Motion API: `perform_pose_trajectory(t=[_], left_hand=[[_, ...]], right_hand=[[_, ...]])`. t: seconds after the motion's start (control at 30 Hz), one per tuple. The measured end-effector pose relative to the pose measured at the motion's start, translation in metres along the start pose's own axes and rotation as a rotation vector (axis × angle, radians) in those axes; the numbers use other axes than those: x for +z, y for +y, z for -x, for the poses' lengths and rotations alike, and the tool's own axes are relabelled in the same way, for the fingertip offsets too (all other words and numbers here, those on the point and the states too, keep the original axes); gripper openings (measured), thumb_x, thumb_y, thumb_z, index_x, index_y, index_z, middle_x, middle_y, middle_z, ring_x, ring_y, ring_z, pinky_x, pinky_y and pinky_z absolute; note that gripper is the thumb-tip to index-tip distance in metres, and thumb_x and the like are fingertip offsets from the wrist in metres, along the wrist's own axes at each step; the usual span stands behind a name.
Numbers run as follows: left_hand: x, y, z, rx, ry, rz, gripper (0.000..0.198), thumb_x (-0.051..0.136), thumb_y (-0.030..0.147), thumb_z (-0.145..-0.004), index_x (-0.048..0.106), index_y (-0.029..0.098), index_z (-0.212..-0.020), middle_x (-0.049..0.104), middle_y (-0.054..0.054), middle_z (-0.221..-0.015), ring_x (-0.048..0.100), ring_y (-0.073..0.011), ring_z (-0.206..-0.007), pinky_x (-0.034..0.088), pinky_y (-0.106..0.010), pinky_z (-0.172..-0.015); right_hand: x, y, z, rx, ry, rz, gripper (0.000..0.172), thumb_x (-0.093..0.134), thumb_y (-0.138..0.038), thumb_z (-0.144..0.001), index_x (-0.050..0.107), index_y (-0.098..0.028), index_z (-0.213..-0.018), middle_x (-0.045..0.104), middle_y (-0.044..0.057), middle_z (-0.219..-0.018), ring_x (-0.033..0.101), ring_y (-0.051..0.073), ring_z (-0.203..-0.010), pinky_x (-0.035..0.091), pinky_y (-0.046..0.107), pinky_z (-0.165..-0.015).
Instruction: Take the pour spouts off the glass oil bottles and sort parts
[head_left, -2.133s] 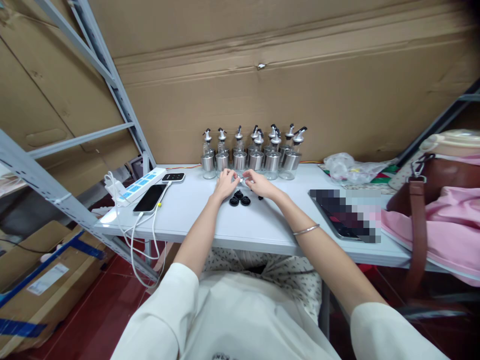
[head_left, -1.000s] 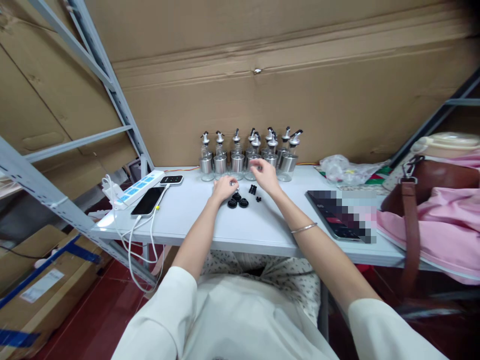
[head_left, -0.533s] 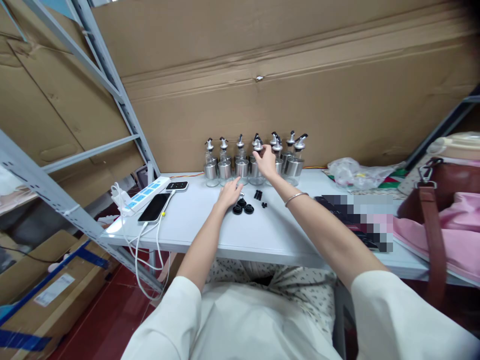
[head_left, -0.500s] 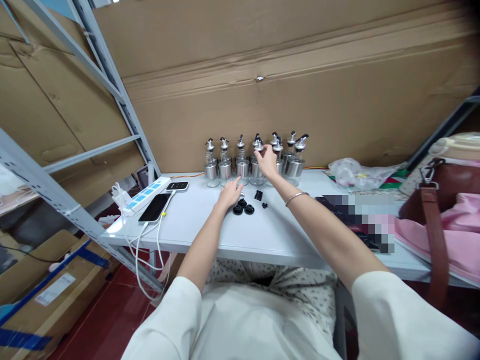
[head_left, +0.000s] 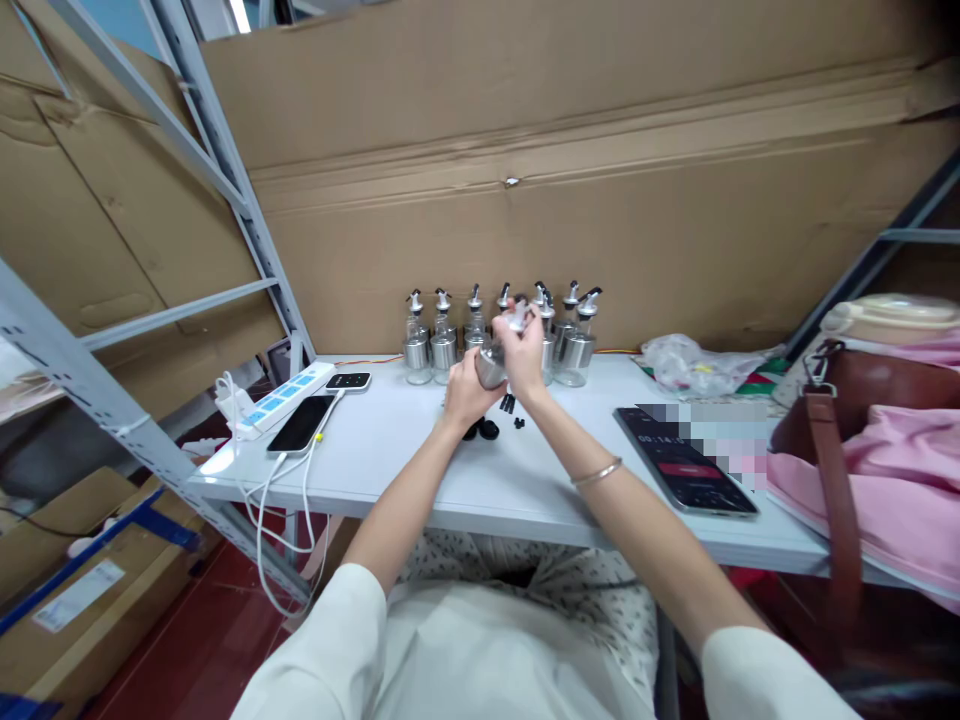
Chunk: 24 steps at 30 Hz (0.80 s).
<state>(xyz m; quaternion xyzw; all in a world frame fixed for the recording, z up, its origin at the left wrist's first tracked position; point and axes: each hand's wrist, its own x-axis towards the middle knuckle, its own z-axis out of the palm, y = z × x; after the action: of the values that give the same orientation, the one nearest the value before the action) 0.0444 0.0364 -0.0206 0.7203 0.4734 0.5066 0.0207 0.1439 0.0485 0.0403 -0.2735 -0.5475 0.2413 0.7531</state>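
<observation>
Both my hands hold one oil dispenser bottle [head_left: 495, 362] lifted above the white table [head_left: 405, 450]. My left hand [head_left: 466, 392] is wrapped round its steel base. My right hand [head_left: 519, 350] grips its neck and spout top [head_left: 517, 316]. Behind them a row of several like bottles [head_left: 442, 330] with pour spouts stands against the cardboard wall. Small black rubber caps and plugs [head_left: 489, 430] lie on the table just under my hands.
A power strip [head_left: 277, 385], a black phone [head_left: 300, 424] on a white cable and a small device [head_left: 348, 381] lie at the left. A tablet [head_left: 686, 465], a plastic bag [head_left: 686, 362], a brown strap and pink cloth [head_left: 892, 470] sit at the right. Metal shelving [head_left: 142, 300] stands left.
My right hand reached to the bottle row, took one bottle and brought it forward. My left hand rose from the black caps and closed on the bottle's base.
</observation>
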Motion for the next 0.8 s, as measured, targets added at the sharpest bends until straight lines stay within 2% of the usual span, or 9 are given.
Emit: perform_pose_trajectory(t=[0.07,0.17,0.27,0.4,0.5,0.63,0.7,0.8], left_hand=[[-0.001,-0.007,0.000,0.003,0.109,0.000,0.060,0.071,0.020,-0.064,0.045,0.019,-0.118,0.065,-0.010,-0.110,0.062,-0.0249,-0.101,0.047,-0.037,-0.088],[-0.008,-0.015,-0.003,0.044,0.299,-0.133,0.048,0.070,0.015,-0.064,0.050,0.020,-0.108,0.066,-0.009,-0.106,0.061,-0.0253,-0.101,0.045,-0.040,-0.091],[-0.013,-0.016,-0.004,0.086,0.355,-0.242,0.043,0.069,0.013,-0.065,0.053,0.020,-0.105,0.067,-0.009,-0.104,0.062,-0.0253,-0.100,0.043,-0.040,-0.092],[-0.017,-0.011,-0.006,0.156,0.249,-0.279,0.043,0.070,0.016,-0.065,0.054,0.020,-0.104,0.068,-0.008,-0.102,0.062,-0.0243,-0.097,0.044,-0.037,-0.089],[-0.021,-0.007,-0.007,0.192,0.176,-0.309,0.039,0.067,0.021,-0.069,0.055,0.019,-0.105,0.068,-0.008,-0.103,0.062,-0.0232,-0.099,0.042,-0.037,-0.093],[-0.028,-0.004,-0.009,0.165,0.083,-0.334,0.037,0.062,0.024,-0.073,0.054,0.020,-0.109,0.066,-0.007,-0.106,0.060,-0.0223,-0.104,0.039,-0.036,-0.097],[-0.029,-0.002,-0.009,0.161,-0.010,-0.323,0.044,0.064,0.023,-0.068,0.054,0.020,-0.111,0.066,-0.007,-0.107,0.060,-0.0232,-0.104,0.041,-0.035,-0.094],[-0.030,0.003,-0.009,0.160,-0.154,-0.293,0.055,0.066,0.022,-0.061,0.053,0.019,-0.113,0.066,-0.007,-0.108,0.062,-0.0245,-0.100,0.045,-0.034,-0.090]], right_hand=[[0.010,-0.017,0.018,0.041,-0.035,-0.013,0.026,0.069,-0.041,-0.071,0.053,-0.022,-0.076,0.056,0.000,-0.075,0.053,0.015,-0.070,0.045,0.031,-0.072],[0.016,-0.024,0.026,0.128,-0.033,-0.109,0.031,0.065,-0.045,-0.074,0.051,-0.021,-0.060,0.051,-0.001,-0.062,0.048,0.014,-0.062,0.042,0.030,-0.069],[0.011,-0.018,0.016,0.195,-0.141,-0.256,0.040,0.061,-0.050,-0.076,0.048,-0.021,-0.051,0.047,-0.002,-0.057,0.047,0.013,-0.061,0.041,0.030,-0.069],[-0.007,-0.018,0.006,0.261,-0.342,-0.392,0.038,0.067,-0.045,-0.071,0.048,-0.021,-0.050,0.046,-0.001,-0.059,0.048,0.014,-0.062,0.041,0.031,-0.068],[-0.019,-0.025,0.004,0.255,-0.443,-0.397,0.036,0.067,-0.044,-0.069,0.047,-0.021,-0.051,0.046,0.001,-0.061,0.048,0.016,-0.066,0.042,0.032,-0.069],[-0.027,-0.029,0.001,0.256,-0.595,-0.359,0.038,0.066,-0.047,-0.066,0.043,-0.022,-0.050,0.043,0.001,-0.061,0.046,0.017,-0.065,0.043,0.036,-0.069],[-0.029,-0.029,-0.001,0.284,-0.618,-0.341,0.038,0.065,-0.047,-0.065,0.041,-0.022,-0.049,0.041,0.001,-0.059,0.045,0.017,-0.063,0.044,0.037,-0.069],[-0.033,-0.027,-0.003,0.314,-0.574,-0.339,0.037,0.061,-0.045,-0.066,0.037,-0.023,-0.049,0.038,0.001,-0.057,0.043,0.017,-0.062,0.044,0.037,-0.069]])
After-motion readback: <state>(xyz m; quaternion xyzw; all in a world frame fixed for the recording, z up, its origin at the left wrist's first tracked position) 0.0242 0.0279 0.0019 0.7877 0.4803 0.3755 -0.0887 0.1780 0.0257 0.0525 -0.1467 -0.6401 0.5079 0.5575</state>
